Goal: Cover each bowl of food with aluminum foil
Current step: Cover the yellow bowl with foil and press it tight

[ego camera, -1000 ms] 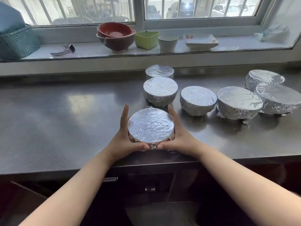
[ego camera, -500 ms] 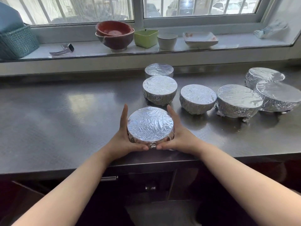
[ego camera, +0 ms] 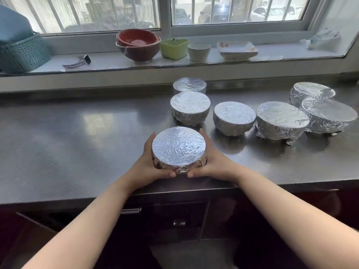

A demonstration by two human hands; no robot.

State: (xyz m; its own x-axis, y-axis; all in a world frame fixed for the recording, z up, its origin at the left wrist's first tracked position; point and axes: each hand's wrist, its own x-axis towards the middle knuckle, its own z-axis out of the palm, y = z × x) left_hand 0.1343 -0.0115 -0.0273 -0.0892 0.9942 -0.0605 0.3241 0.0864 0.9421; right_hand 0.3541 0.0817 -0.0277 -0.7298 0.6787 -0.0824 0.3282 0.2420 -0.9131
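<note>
Nearest to me, my left hand (ego camera: 149, 164) and my right hand (ego camera: 210, 162) cup the foil-wrapped bowl (ego camera: 178, 147) from either side. The fingers of each hand lie together and curve round the wall of the bowl, thumbs meeting almost tip to tip at its near edge. I judge this grip is there to press the loose foil skirt flat against the sides, so the cover stays on; the crumpled fold at the near bottom edge, just above my thumbs, looks like the last bit to tuck. The bowl sits near the front edge of the steel counter (ego camera: 77, 144), close to me, where both wrists can work round it without reaching.

Just beyond it stands a second wrapped bowl (ego camera: 190, 105), and behind that a third (ego camera: 189, 84) near the back wall. To the right a row runs on: one bowl (ego camera: 234, 115), a wider one (ego camera: 281, 118) beside it, then two large ones (ego camera: 328, 114) (ego camera: 310, 90) overlapping from my angle at the far right. All show foil drawn tight across the top, so I take them as finished and set back to keep the working spot free.

Farthest off, the windowsill (ego camera: 108, 62) holds uncovered dishes: stacked red bowls (ego camera: 138, 42), a green container (ego camera: 173, 47), a pale cup (ego camera: 199, 51) and a shallow white dish (ego camera: 237, 49). From here the red bowls and the white dish look empty, so I judge them spare.
</note>
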